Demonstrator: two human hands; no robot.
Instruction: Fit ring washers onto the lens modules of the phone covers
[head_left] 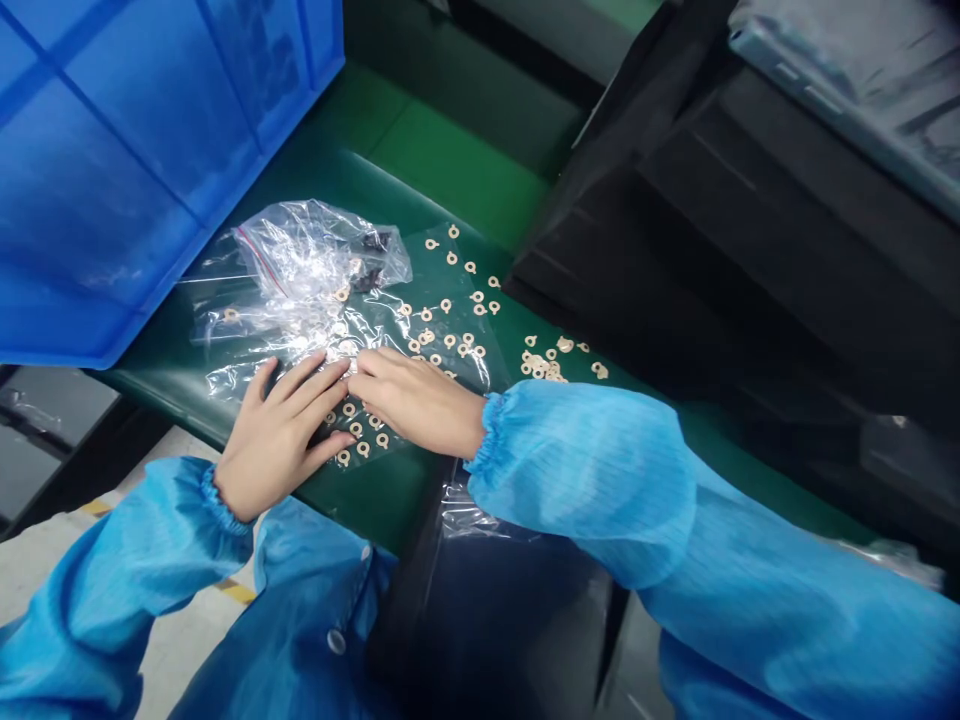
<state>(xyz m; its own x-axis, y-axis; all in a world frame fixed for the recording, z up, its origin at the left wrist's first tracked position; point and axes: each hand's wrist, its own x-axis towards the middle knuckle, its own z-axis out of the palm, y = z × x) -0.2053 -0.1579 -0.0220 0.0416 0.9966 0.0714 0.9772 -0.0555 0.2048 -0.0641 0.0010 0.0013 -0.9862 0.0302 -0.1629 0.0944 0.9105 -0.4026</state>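
Observation:
Several small ring-shaped pieces with tabs [450, 341] lie scattered over a clear plastic sheet or bag [390, 325] on the green surface [375, 500]. My left hand [289, 430] rests on the plastic's near edge, fingers spread, with rings beside its thumb. Close against its fingertips is my right hand [412, 400], its fingers bent together over the plastic; what they hold, if anything, is hidden. Beyond both hands lies a crumpled clear zip bag [300, 250] with a red line and dark pieces. More rings [544, 366] are heaped by my right sleeve.
A large blue bin [135, 150] stands at the upper left. Black boxes or covers [735, 230] rise at the right, with a grey-blue tray [847, 90] on top. Clear plastic [480, 510] and a dark panel [517, 610] lie below my right forearm.

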